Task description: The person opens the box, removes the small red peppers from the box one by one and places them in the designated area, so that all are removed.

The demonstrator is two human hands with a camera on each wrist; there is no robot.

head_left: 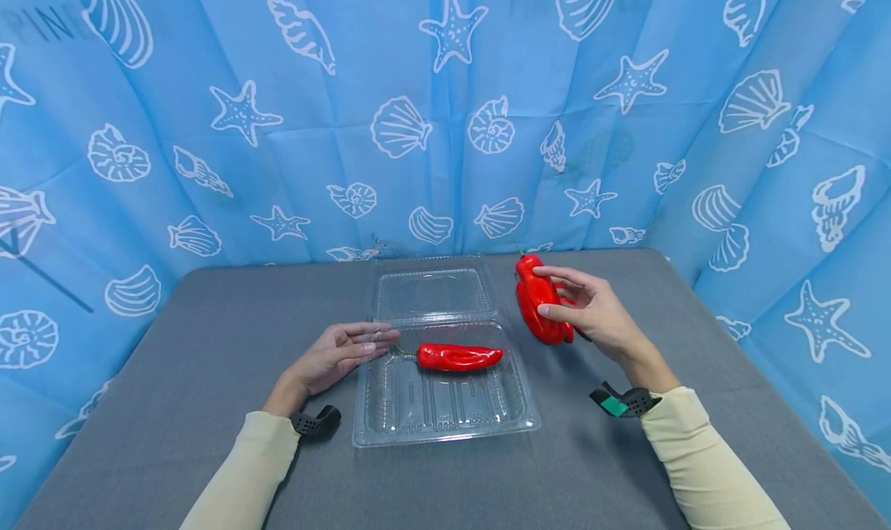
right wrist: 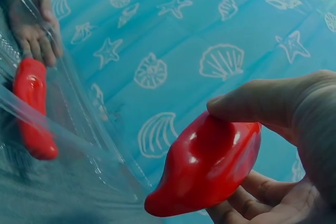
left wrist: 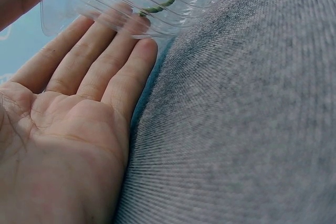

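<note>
A clear plastic container [head_left: 445, 415] stood in the middle of the grey surface [head_left: 174, 391], its hinged lid [head_left: 431, 292] laid back to the surface's far edge. Inside the base, one red pepper [head_left: 455, 357] lay crosswise, nearer the hinge than the near rim, its green stem toward the left edge. At that edge the left hand [head_left: 341, 353] had its four fingers nearly straight and close together, thumb apart, the tips showing through the plastic wall; whether they touched it could not be told. Right of the lid, toward the surface's far right corner, the right hand [head_left: 592, 307] pinched another red pepper [head_left: 534, 302] between thumb and fingers, its stem end toward the far edge.
</note>
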